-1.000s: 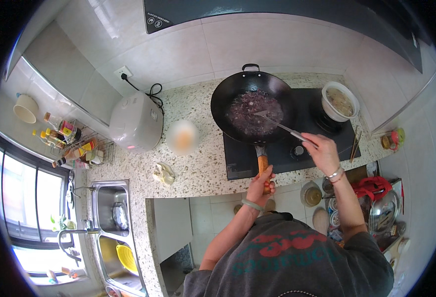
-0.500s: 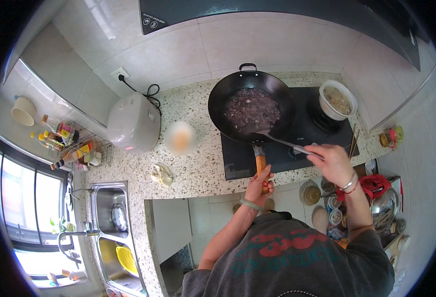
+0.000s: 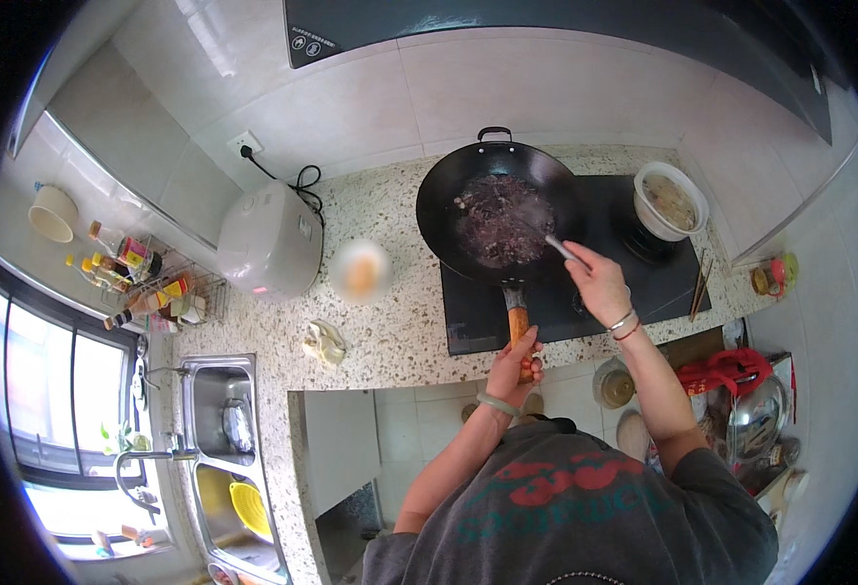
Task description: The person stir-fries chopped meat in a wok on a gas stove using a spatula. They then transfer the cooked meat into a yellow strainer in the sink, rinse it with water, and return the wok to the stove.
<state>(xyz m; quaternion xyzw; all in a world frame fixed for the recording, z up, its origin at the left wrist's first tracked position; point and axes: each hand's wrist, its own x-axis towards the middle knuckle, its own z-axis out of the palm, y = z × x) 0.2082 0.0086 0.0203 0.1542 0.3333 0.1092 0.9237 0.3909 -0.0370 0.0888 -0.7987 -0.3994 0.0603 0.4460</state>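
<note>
Wok [image 3: 438, 219] sits over the stove [image 3: 473, 331], covering its back left corner; the wooden handle [image 3: 517, 320] runs out past the stove's front edge. Chopped, dark purple food [image 3: 505, 224] lies spread across the wok's bottom.

Left hand [image 3: 514, 366] is closed around the end of the handle. Right hand [image 3: 601, 283] is gripping a spatula [image 3: 567, 253], its shaft slanting down into the food; the blade cannot be made out there.

Progress: judged to be partway, at the stirring step. Done, as far as shown: the food is cut small and in the wok. Outstanding: none of it is seen dished out, and whether it is cooked through cannot be determined.

White bowl [image 3: 701, 219] near the stove's back right corner holds pale contents, touched by neither hand; any part it has in this work is not established. Chopsticks [image 3: 702, 285] lie along the stove's right edge, likewise out of hand.

On the counter [image 3: 395, 341], left of the stove's left edge, a round dish [image 3: 339, 268] bears something orange, too blurred to identify. A crumpled pale item [image 3: 324, 343], possibly cloth, lies nearer the counter's front edge.
</note>
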